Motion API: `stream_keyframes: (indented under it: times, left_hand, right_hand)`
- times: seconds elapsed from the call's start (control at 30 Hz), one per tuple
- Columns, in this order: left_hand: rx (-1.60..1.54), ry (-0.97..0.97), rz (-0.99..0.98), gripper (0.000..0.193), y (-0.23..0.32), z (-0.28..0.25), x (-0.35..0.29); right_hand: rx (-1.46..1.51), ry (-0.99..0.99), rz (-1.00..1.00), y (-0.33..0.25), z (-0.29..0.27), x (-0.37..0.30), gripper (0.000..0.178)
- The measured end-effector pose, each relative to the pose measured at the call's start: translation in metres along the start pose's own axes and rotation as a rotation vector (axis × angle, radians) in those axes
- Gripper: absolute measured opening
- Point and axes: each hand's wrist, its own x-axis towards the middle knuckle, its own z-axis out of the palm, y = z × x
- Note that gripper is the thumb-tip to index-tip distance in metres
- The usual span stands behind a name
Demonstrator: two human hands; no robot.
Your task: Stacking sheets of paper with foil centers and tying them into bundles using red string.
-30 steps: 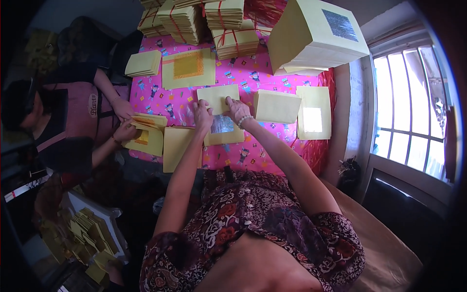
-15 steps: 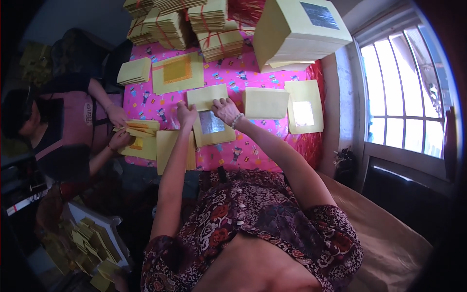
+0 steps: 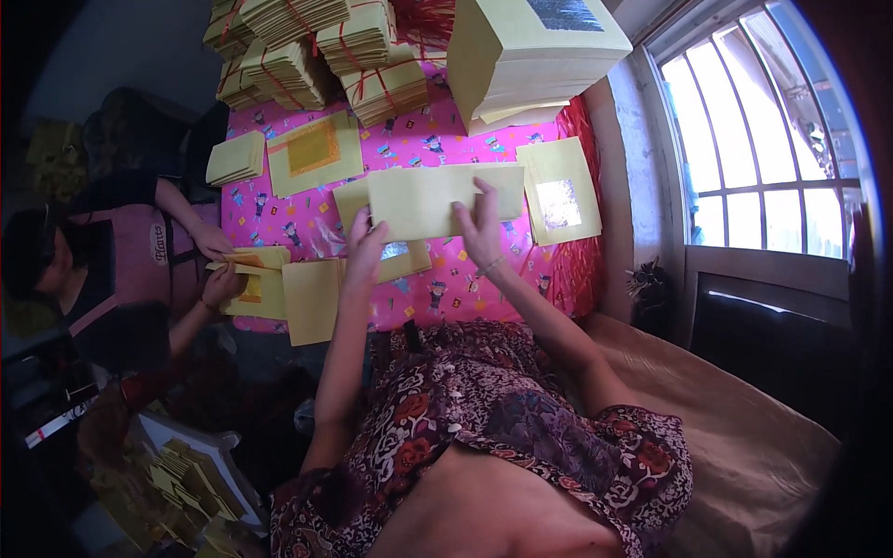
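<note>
A pale yellow folded paper (image 3: 409, 203) is raised over the pink table, its near left corner pinched in my left hand (image 3: 364, 251) between thumb and fingers. On its right part rests my right hand (image 3: 481, 232), thumb and forefinger stretched apart on the surface. There the paper merges with the place of a folded paper pile, and I cannot tell where one ends. Partly covered beneath lies a yellow sheet with a silver patch (image 3: 395, 251). Another folded yellow paper (image 3: 350, 199) shows behind my left hand.
Yellow sheets with a silver patch (image 3: 560, 205) lie at right. A tall paper stack (image 3: 521, 70) and tied bundles (image 3: 386, 88) stand at the back. An orange-patched sheet (image 3: 314, 153) and a plain yellow stack (image 3: 312, 302) lie left. A co-worker's hands (image 3: 219, 270) handle yellow papers.
The folded paper has been lifted from the silver-patched sheet and carried right. My right hand has moved right with its fingers spread. The whole view has shifted slightly.
</note>
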Motion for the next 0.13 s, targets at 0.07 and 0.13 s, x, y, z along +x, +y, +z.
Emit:
stream_keyframes:
  times: [0.07,0.13]
  left_hand:
    - [0.088,-0.077,0.04,0.036,-0.012,0.019,0.007]
    - [0.278,-0.124,0.019,0.041,-0.015,0.026,0.016]
  right_hand:
    - [0.056,0.067,-0.021,0.008,-0.022,0.007,0.048]
    - [0.036,0.057,0.093,0.009,-0.045,0.018,0.052]
